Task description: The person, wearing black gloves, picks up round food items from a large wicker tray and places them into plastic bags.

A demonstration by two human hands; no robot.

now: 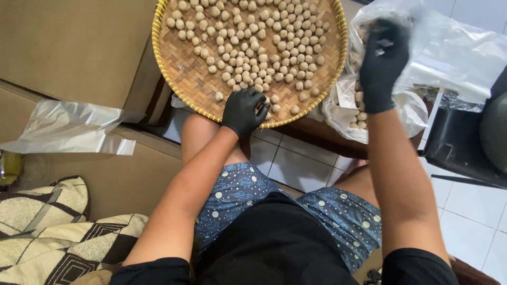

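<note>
The left hand [243, 111], in a matte black glove, curls around small pale round balls [262, 108] at the near rim of the round woven bamboo tray [182, 79]. The right hand [381, 63], fingers bunched, reaches into a crinkled clear plastic bag [449, 47] holding more balls.

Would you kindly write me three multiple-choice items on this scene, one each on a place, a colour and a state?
1. Where is the left hand?
A. at the near rim of the woven tray
B. on the cushion
C. inside a bag

2. What colour are the gloves?
A. white
B. black
C. blue

3. What is the right hand doing?
A. lying flat on the knee
B. reaching into the clear plastic bag
C. holding a knife

Answers: 1 A, its fingers rest among the pale balls by the rim; 2 B, both gloves are black; 3 B, the hand is raised at the bag's mouth.
</note>
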